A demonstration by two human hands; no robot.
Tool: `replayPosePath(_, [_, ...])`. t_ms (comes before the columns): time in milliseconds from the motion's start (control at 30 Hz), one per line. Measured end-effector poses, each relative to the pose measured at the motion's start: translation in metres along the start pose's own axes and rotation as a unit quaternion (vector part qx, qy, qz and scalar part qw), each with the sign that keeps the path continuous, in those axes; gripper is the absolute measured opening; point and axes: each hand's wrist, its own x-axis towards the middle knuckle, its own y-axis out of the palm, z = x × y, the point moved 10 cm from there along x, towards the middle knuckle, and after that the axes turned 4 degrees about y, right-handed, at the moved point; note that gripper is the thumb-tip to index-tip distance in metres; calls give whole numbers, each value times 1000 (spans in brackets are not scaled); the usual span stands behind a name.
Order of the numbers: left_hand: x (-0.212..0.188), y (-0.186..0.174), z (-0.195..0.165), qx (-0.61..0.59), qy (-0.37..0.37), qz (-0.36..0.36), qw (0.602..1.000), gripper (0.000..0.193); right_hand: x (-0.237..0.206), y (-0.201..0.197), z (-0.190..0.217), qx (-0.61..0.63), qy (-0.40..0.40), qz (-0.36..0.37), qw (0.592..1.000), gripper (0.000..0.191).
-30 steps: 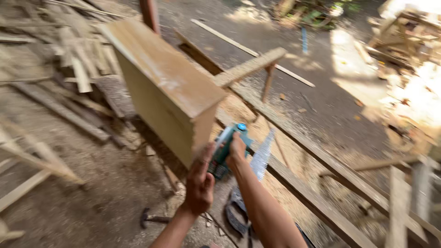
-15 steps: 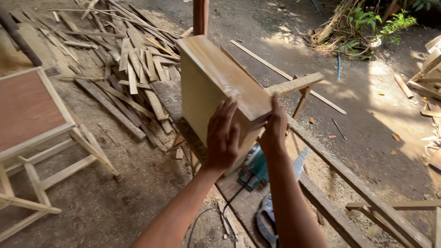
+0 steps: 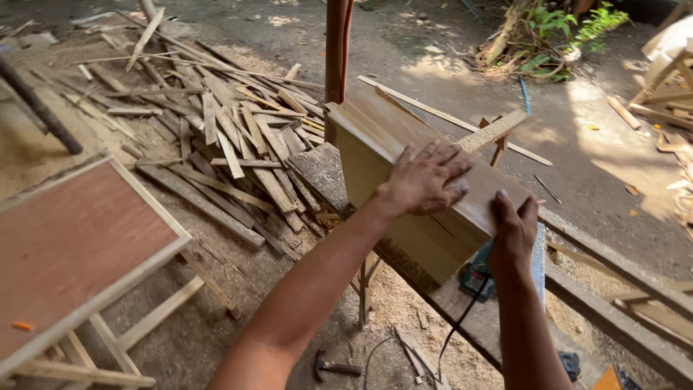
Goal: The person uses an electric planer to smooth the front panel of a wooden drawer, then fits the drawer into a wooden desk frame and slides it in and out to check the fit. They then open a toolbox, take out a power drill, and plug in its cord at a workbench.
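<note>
The wooden box (image 3: 426, 180) sat tilted on the plank surface (image 3: 462, 310). The left hand (image 3: 426, 177) lay flat on its top, fingers (image 3: 440, 155) spread. The right hand (image 3: 514, 230) gripped the near corner, fingers wrapped over the edge. I'd have kept both palms firm and turned it slowly, clear of the green power tool (image 3: 478, 278) underneath.

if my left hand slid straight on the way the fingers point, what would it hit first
Probably the pale wooden strip jutting out past the far edge of the tan wooden box; the left hand lies flat on the box top, fingers aimed there. Depth is unclear.
</note>
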Motion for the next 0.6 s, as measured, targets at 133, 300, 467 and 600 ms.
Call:
replayPosePath(133, [-15,-18,12,14,49,-56,997,86,-99,6,-32,66,148,-140,977,68])
replayPosePath(300, [-51,-8,26,-45,109,-114,986,76,-182,62,-65,155,264,-112,945,65])
replayPosePath(467, [-121,25,35,-69,98,-183,976,69,-214,85,-82,213,292,13,932,77])
replayPosePath(600, [-222,30,24,-64,147,-294,942,57,-238,56,-133,112,391,44,912,68])
